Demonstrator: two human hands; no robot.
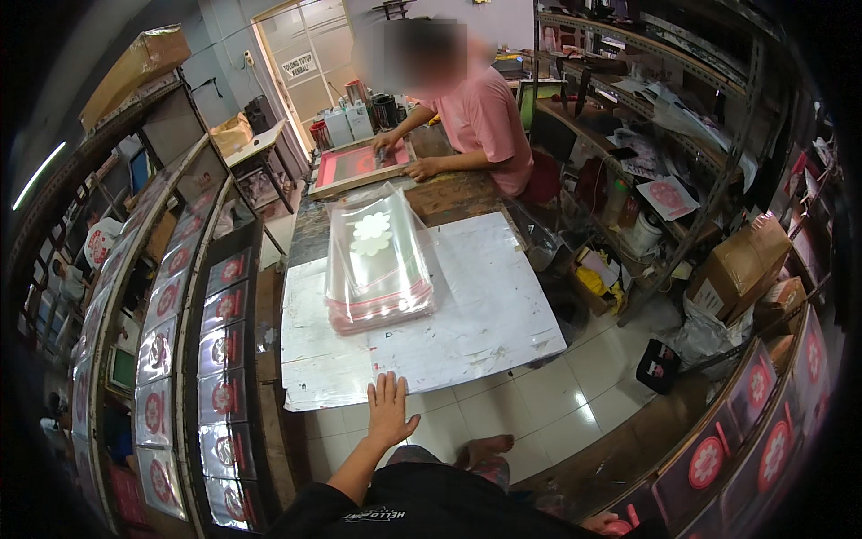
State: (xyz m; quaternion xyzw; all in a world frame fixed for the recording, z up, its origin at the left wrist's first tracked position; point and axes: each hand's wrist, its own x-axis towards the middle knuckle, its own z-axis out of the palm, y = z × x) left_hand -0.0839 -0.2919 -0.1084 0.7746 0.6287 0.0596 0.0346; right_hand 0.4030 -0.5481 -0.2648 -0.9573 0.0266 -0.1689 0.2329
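My left hand (389, 413) is open, its fingers spread on the near edge of a white sheet covering the table (485, 323). A stack of clear plastic bags (377, 260) with pink-red edges and a pale flower shape lies further in on that sheet. Low at the right, my right hand (598, 523) shows only in part, beside a printed plastic bag (620, 525) with a red design. Its fingers are too small and cut off to tell whether they grip that bag. Across the table, a co-worker's hands (386, 144) work over a framed printing screen (334, 169).
Racks of bags with red flower prints line the left (222, 355) and lower right (707, 458). A cardboard box (738, 269) and a black bag (658, 366) stand at the right. Cans and bottles (348, 123) sit beyond the screen. Metal shelves (646, 54) rise behind the co-worker.
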